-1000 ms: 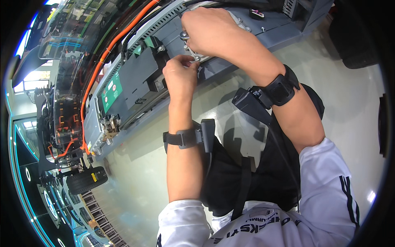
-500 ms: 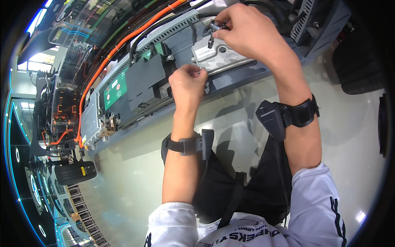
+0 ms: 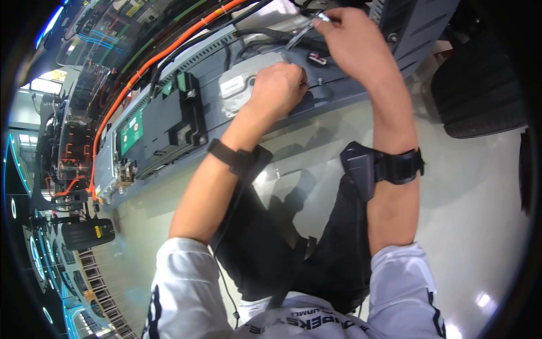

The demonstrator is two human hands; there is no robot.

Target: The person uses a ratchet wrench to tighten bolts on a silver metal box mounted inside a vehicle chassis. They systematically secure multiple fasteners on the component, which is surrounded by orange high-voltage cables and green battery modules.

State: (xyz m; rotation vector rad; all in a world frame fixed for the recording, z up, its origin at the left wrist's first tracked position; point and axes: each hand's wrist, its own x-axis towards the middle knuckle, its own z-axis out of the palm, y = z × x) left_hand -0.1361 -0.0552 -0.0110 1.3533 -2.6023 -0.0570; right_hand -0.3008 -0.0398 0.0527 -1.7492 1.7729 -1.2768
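My right hand is closed around a shiny chrome tool that looks like a ratchet wrench. Its bright shaft slants down to the left, over the dark cables behind the metal housing. My left hand is curled closed over the right part of that silver housing, which carries a white label. Whatever its fingers hold, if anything, is hidden behind the knuckles. A small bolt or stud stands up from the grey tray between the two hands.
A black module with a green label lies left of the housing on the long grey tray. An orange cable runs along the far side. Tyres stand at right and lower left.
My left hand has moved right, from the housing's near edge to its right part. The right hand has raised the wrench off the housing and shifted right. The view has shifted too.
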